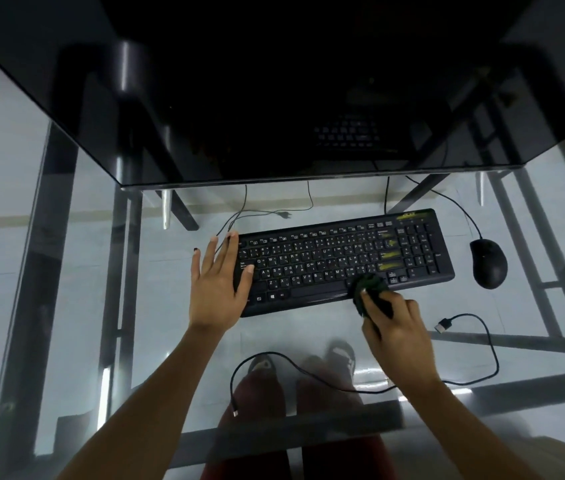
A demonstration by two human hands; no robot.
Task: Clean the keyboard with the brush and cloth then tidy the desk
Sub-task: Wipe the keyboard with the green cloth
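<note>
Right hand (395,323) pressing cloth (369,289) on keyboard (336,258)

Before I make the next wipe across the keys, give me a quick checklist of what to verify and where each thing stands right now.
1. Keyboard steadied: ok, the left hand lies flat, fingers spread, on its left end.
2. Cloth gripped: ok, the right hand holds the dark bunched cloth against the lower keys right of the space bar.
3. Number pad side free: ok, nothing lies on those keys.
4. Mouse out of the wipe path: ok, it sits apart, right of the keyboard.
5. Loose cable away from the right hand: not ok, its plug lies just right of the hand.
6. Dust left between keys: cannot tell, too dim.
</note>
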